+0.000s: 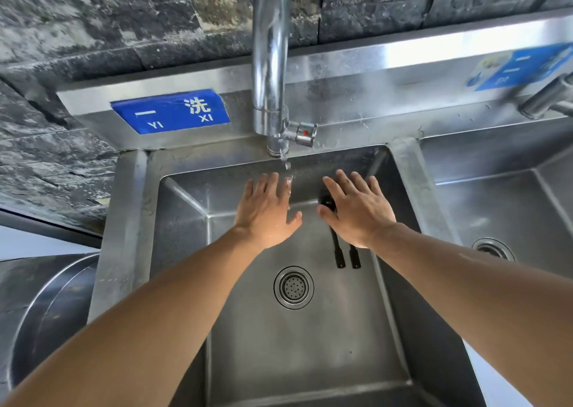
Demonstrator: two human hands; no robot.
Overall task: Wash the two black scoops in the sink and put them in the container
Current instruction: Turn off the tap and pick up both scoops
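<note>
Two black scoops lie side by side in the steel sink point(186, 236), mostly hidden under my right hand. Their handle ends show below my wrist, one point(338, 256) beside the other point(355, 256), and a bit of a black bowl point(326, 202) peeks out by my thumb. My right hand point(356, 209) hovers over them, palm down, fingers spread; whether it touches them I cannot tell. My left hand point(266, 211) is also flat and spread, held under a thin trickle from the faucet point(269, 65). A large round steel container point(46, 313) stands left of the sink.
The drain strainer point(293, 287) sits in the middle of the basin floor. A second basin point(511, 205) with its own drain lies to the right, past a steel divider. A blue sign point(170, 110) is stuck on the backsplash, under a dark stone wall.
</note>
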